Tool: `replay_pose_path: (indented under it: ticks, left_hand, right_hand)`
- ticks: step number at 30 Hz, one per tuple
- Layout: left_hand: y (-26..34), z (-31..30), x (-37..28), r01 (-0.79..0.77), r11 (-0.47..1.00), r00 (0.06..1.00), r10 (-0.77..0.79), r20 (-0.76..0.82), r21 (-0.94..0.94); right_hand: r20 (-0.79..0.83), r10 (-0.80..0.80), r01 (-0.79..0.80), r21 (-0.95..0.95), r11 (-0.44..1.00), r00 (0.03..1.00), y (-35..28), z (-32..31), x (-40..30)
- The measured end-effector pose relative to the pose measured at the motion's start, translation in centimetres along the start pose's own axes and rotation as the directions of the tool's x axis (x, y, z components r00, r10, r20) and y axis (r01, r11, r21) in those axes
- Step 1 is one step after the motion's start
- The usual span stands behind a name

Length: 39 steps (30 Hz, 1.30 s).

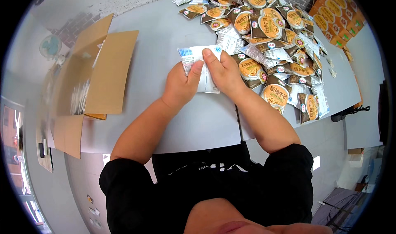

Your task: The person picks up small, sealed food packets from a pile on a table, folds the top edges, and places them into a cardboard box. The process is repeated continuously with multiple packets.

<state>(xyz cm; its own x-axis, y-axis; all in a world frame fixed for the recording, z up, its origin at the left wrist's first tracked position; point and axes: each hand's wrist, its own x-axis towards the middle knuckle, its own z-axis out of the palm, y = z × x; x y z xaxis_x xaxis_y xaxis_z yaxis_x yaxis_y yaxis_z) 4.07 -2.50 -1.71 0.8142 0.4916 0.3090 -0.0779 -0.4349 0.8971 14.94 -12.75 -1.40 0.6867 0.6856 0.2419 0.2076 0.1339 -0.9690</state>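
Between both hands, above the grey tabletop, is a white-backed milk pouch (208, 80) bearing print and a barcode. My left hand (182, 82) grips its left side, thumb lying across the printed face. On the right side, my right hand (224, 70) holds it with the thumb near the top edge. The fingers behind the pouch are hidden. Just right of my right hand spreads a heap of brown-and-orange walnut milk pouches (269, 26), some lying with their white backs up.
An open cardboard box (108, 76) with upright pouches (81, 94) inside stands on the table (148, 57) at left, flaps spread. Orange printed cartons (337, 14) are stacked at the far right. A fan (51, 47) is beyond the box. A seam divides the tabletop.
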Motion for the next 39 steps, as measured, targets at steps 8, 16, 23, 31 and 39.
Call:
replay_pose_path:
  ticks: [8,16,23,31,39]
  left_hand:
    - [0.0,-0.4,0.2,-0.271,0.889,0.962,0.263,0.072,0.37]
    - [-0.3,-0.1,0.5,0.0,1.0,1.0,-0.001,-0.026,-0.014]
    - [-0.9,-0.8,0.6,-0.196,0.93,0.98,0.181,0.077,0.31]
    - [-2.1,-1.5,0.8,-0.018,0.954,0.993,-0.018,-0.116,-0.3]
    - [-2.2,-2.5,1.1,-0.126,0.977,0.99,0.136,0.046,-0.17]
  right_hand:
    - [0.004,0.332,-0.309,0.373,0.875,0.943,-0.4,0.0,0.2]
    - [0.007,0.066,-0.064,-0.148,0.987,0.998,0.0,-0.5,0.3]
    - [0.049,0.323,-0.322,0.297,0.899,0.945,0.3,-0.3,0.6]
    - [0.18,0.198,-0.188,-0.07,0.98,0.964,0.7,0.9,0.4]
    - [0.366,0.154,-0.136,-0.075,0.988,0.918,1.6,0.4,-0.6]
